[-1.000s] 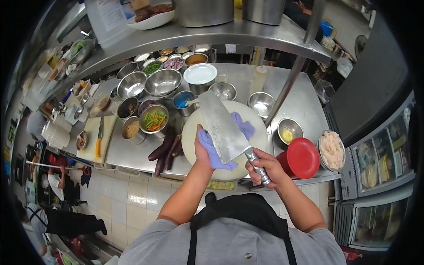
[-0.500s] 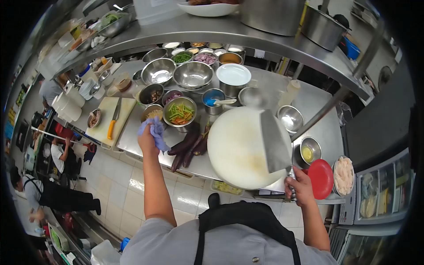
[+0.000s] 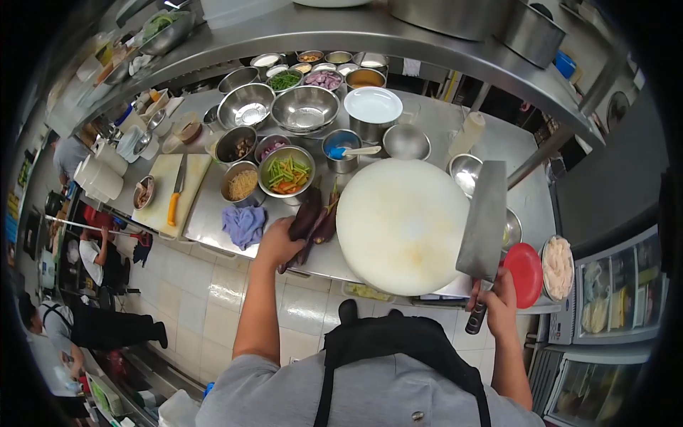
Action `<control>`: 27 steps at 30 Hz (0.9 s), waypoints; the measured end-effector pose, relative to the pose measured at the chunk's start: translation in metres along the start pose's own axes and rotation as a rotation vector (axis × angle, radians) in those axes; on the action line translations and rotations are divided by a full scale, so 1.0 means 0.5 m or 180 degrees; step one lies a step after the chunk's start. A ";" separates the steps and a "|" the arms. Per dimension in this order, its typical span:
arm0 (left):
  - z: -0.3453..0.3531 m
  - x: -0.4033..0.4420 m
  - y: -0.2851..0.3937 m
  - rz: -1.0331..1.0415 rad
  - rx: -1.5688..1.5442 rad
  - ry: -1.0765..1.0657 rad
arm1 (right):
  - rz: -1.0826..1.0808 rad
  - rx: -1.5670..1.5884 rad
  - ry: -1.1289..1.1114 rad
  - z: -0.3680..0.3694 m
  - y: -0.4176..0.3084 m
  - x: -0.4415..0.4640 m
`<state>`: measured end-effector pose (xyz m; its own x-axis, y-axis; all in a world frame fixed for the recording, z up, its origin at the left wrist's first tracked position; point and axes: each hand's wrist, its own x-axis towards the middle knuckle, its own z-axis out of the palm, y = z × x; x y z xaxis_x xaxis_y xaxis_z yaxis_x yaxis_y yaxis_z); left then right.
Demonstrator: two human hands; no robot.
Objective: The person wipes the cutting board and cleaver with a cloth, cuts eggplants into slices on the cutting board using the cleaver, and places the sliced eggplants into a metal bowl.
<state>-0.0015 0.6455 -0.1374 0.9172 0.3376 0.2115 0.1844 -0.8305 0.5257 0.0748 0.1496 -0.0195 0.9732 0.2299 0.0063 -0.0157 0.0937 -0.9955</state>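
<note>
My left hand (image 3: 279,244) is on the dark purple eggplants (image 3: 308,215), its fingers curled over one at the left of the bunch. In my right hand (image 3: 498,299) is the dark handle of a broad metal cleaver (image 3: 483,220), blade up, over the right edge of the round white chopping board (image 3: 398,228). A crumpled purple cloth (image 3: 243,226) lies on the steel counter left of my left hand. Behind the eggplants stands a bowl of cut green and orange vegetables (image 3: 286,173).
A yellow-handled knife (image 3: 176,192) rests on a cutting board (image 3: 196,174) at the left. Metal bowls (image 3: 305,108) line the back. A red plate (image 3: 523,276) and a bowl of pale meat (image 3: 557,267) sit at the right. Other people (image 3: 99,249) are at far left.
My left hand has let go of the purple cloth on the counter and moved right to the eggplants. The cleaver has moved from over the board toward its right edge, still in my right hand.
</note>
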 end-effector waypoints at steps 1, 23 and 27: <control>0.006 0.009 0.010 0.0027 0.0014 -0.0046 | 0.0266 -0.0370 -0.0002 0.008 -0.012 0.013; 0.161 0.049 0.463 0.1694 -0.0667 -0.0775 | 0.0351 -0.4358 -0.0805 -0.024 -0.133 0.040; 0.207 0.029 0.483 0.1513 -0.0584 -0.0789 | 0.0369 -0.4599 -0.1104 -0.022 -0.163 0.048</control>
<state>0.0931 0.4041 -0.0925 0.9439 -0.1873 0.2719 -0.3133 -0.7677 0.5590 0.1018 0.1366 0.0606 0.8775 0.4014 -0.2625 0.3500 -0.9101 -0.2219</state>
